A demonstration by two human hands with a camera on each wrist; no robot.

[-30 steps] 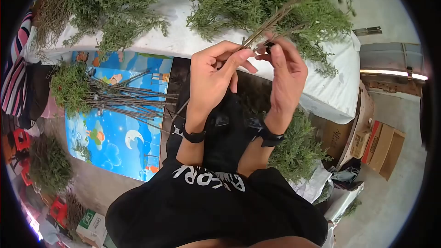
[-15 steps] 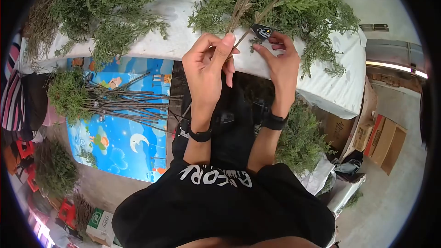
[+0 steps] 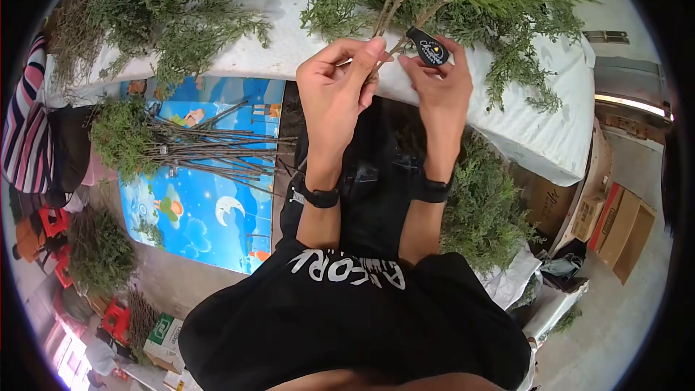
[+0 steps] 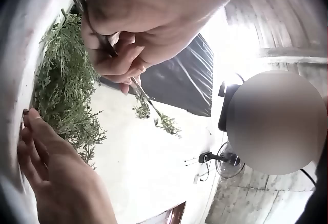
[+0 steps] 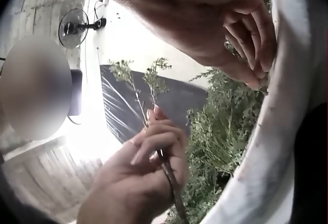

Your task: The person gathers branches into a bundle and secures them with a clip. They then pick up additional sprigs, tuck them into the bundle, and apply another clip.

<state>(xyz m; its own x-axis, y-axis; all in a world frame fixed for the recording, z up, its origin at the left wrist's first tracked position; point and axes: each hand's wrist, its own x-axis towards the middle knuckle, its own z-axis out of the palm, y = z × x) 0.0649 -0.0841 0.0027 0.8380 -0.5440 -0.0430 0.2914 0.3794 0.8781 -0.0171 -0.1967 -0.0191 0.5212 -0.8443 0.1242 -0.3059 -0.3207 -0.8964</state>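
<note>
Two hands, left (image 3: 334,90) and right (image 3: 439,85), one black tag (image 3: 428,46), two wristbands (image 3: 319,196), one bundle of cut stems (image 3: 210,153) on one picture mat (image 3: 195,217), two cardboard boxes (image 3: 626,228).

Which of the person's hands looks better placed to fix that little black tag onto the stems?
Probably the right hand: it already pinches the black tag right beside the stems. The left hand is busy gripping those stems together, so it seems best kept as the holder.

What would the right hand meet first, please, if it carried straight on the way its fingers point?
Probably the black tag at the fingertips of the right hand, then the green branches on the white-covered table. Depth is hard to judge here.
</note>
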